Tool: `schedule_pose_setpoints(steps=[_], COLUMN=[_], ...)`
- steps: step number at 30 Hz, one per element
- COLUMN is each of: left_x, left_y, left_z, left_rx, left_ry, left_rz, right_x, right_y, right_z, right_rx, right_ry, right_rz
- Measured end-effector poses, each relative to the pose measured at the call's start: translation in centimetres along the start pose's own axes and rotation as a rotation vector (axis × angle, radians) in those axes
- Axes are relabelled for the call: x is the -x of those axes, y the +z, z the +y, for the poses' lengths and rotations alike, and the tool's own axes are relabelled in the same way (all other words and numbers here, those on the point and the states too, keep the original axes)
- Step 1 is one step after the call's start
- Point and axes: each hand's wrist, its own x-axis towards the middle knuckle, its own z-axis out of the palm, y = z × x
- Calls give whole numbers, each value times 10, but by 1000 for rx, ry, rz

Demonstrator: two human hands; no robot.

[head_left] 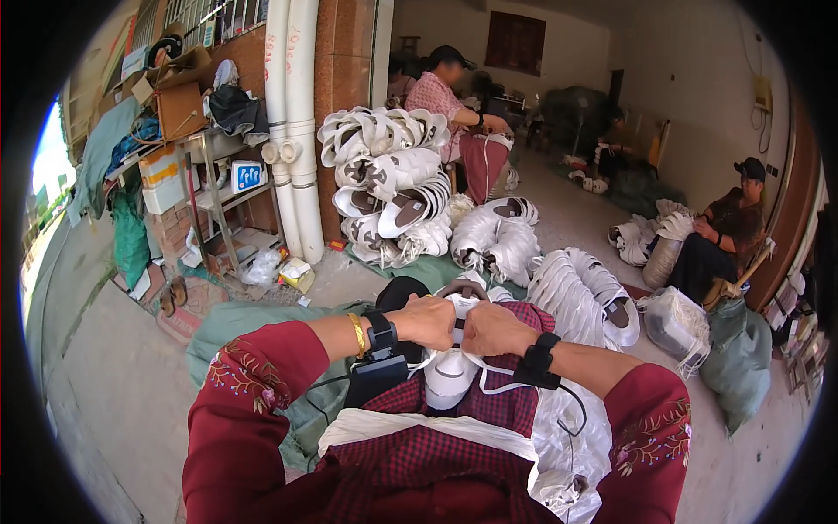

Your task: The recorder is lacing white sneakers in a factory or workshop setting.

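A white shoe (pixel 449 381) rests in my lap on the checked apron, its toe pointing toward me. My left hand (pixel 425 322) is closed at the left side of its lacing, the knuckles up. Close beside it, my right hand (pixel 496 329) is closed at the right side. White shoelace (pixel 485 377) runs out from beneath my fingers and hangs down beside the toe. Both hands appear to grip the lace, though the fingertips are hidden. The brown-lined shoe opening (pixel 465 288) faces away from me.
Tall stacks of nested white shoes (pixel 393 179) stand ahead, with further rows (pixel 576 293) to the right. A clear bag (pixel 676 327) and a green sack (pixel 736 362) lie at right. Two people sit working beyond. A cluttered shelf (pixel 218 196) stands left.
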Motion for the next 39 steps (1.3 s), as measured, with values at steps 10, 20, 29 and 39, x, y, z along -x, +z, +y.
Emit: schedule_pose_setpoints(steps=[10, 20, 29, 39], left_x=[11, 25, 2, 40], left_y=[24, -13, 21, -15], left_z=[-5, 21, 14, 30], left_rx=[180, 1122, 1553, 1265], left_ry=[146, 54, -83, -137], left_rz=[248, 371, 383, 8], right_x=[-34, 8, 8, 10], right_y=[-5, -12, -16, -5], right_z=[13, 6, 2, 13], right_rx=[-889, -1026, -867, -861], right_ry=[385, 78, -35, -75], right_rz=[479, 470, 566, 331])
